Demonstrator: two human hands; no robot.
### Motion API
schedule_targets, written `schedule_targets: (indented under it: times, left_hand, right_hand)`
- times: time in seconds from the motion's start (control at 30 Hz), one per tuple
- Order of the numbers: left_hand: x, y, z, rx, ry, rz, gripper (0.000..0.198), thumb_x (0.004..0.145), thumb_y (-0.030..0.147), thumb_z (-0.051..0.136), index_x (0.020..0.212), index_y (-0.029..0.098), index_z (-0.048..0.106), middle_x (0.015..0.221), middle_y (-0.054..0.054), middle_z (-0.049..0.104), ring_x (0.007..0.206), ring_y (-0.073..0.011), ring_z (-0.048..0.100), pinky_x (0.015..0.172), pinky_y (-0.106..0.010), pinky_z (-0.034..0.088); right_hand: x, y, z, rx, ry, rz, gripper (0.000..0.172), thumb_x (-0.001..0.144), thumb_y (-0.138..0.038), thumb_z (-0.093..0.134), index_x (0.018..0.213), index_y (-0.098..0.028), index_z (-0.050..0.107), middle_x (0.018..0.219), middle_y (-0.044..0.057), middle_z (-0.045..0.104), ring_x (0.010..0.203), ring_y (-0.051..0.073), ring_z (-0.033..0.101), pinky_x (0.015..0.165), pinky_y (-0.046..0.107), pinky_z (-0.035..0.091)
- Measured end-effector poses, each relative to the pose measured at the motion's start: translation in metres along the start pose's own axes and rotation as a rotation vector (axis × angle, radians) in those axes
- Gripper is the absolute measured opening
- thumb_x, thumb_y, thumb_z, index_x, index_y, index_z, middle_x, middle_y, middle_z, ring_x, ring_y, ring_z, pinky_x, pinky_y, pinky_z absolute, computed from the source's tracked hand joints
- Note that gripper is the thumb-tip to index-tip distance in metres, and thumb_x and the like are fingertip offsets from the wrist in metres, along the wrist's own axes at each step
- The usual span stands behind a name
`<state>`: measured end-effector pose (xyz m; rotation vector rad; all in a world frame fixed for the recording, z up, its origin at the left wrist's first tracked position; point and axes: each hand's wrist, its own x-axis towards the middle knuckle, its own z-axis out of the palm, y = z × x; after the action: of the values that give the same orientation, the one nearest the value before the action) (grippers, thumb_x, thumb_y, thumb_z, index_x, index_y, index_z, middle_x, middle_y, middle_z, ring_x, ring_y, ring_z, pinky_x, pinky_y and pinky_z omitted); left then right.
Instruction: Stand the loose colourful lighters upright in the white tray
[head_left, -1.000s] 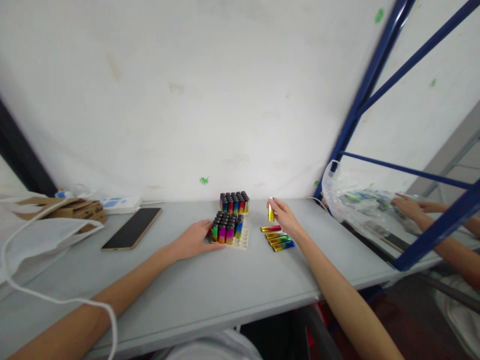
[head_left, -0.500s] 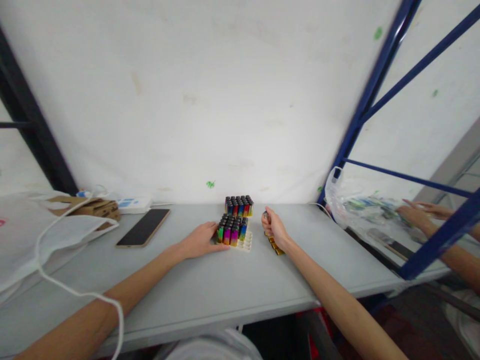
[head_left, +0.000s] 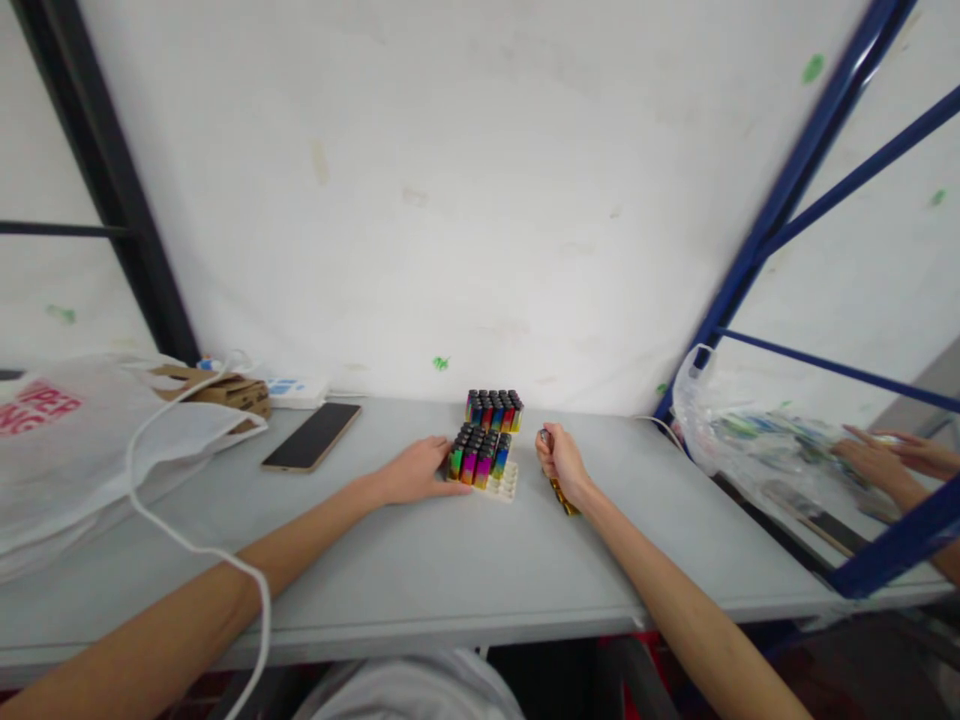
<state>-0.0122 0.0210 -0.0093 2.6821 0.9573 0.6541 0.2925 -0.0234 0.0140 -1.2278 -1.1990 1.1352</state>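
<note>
A white holder with round slots [head_left: 504,490] stands on the table, partly filled with upright lighters [head_left: 471,465] that have black tops and shiny rainbow bodies. My left hand [head_left: 420,472] is wrapped round the left side of this holder, thumb in front and fingers behind. Off to the right, my right hand [head_left: 562,462] is closed in a fist around a lighter [head_left: 546,436]; only its dark, silvery end shows. Below that fist lie shiny gold pieces [head_left: 566,500], mostly covered by the hand. A second block of upright lighters [head_left: 495,410] stands behind the first.
A phone [head_left: 313,437] lies left on the grey table [head_left: 420,590]. White plastic bags [head_left: 82,450], a cardboard box [head_left: 247,393] and a white cable [head_left: 199,548] crowd the left. At right, beyond a blue frame [head_left: 735,270], another person's hands [head_left: 885,460] handle clear packaging.
The view has shifted, so the scene sits slightly further right. My right fist has tilted a little over the gold pieces; my left hand keeps its place at the holder.
</note>
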Motion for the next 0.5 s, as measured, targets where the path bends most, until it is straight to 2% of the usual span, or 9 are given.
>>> schedule_targets:
  times: [0.13,0.23,0.3,0.37,0.43,0.5]
  left_hand:
    - [0.000,-0.004,0.001,0.032,-0.011,-0.010,0.072,0.087,0.089,0.067,0.109,0.021,0.075,0.106,-0.011,0.076,0.100,-0.0330,0.072,0.095,-0.041,0.056]
    - [0.001,-0.007,0.003,0.040,-0.026,-0.016,0.073,0.087,0.089,0.067,0.111,0.021,0.074,0.108,-0.011,0.076,0.101,-0.0331,0.072,0.096,-0.041,0.056]
    - [0.001,-0.010,0.005,0.045,-0.025,-0.019,0.073,0.087,0.089,0.067,0.113,0.021,0.074,0.110,-0.011,0.076,0.102,-0.0335,0.072,0.097,-0.042,0.056]
    - [0.001,-0.013,0.007,0.046,-0.018,-0.018,0.073,0.087,0.089,0.067,0.114,0.021,0.074,0.111,-0.012,0.077,0.103,-0.0340,0.072,0.098,-0.042,0.056]
    - [0.001,-0.016,0.009,0.038,-0.008,-0.012,0.073,0.087,0.088,0.068,0.115,0.022,0.075,0.112,-0.011,0.077,0.104,-0.0341,0.072,0.099,-0.043,0.056]
    - [0.002,-0.018,0.011,0.026,-0.003,-0.003,0.071,0.087,0.087,0.068,0.116,0.023,0.075,0.112,-0.011,0.077,0.104,-0.0339,0.072,0.099,-0.043,0.056]
  right_hand:
    - [-0.002,0.001,0.000,-0.038,0.020,-0.060,0.051,0.098,-0.059,0.042,0.059,-0.027,0.033,0.052,-0.008,0.020,0.046,0.010,0.012,0.044,0.026,0.013]
    - [-0.004,-0.002,0.000,-0.056,-0.062,-0.110,0.057,0.099,-0.073,0.046,0.068,-0.025,0.049,0.056,-0.008,0.025,0.046,0.010,0.018,0.045,0.026,0.016]
    - [-0.005,-0.004,0.001,-0.062,-0.126,-0.184,0.061,0.097,-0.082,0.049,0.084,-0.023,0.061,0.061,-0.008,0.034,0.048,0.012,0.029,0.047,0.027,0.025]
    - [-0.008,-0.006,0.002,-0.088,-0.170,-0.271,0.065,0.096,-0.087,0.049,0.099,-0.024,0.064,0.067,-0.006,0.045,0.054,0.014,0.043,0.054,0.028,0.039]
    - [-0.011,-0.008,0.004,-0.162,-0.209,-0.342,0.064,0.099,-0.086,0.047,0.103,-0.025,0.063,0.074,-0.003,0.055,0.066,0.017,0.055,0.066,0.031,0.050]
    - [-0.014,-0.010,0.004,-0.277,-0.222,-0.423,0.059,0.101,-0.082,0.050,0.101,-0.025,0.063,0.083,0.001,0.063,0.080,0.020,0.063,0.078,0.034,0.055]
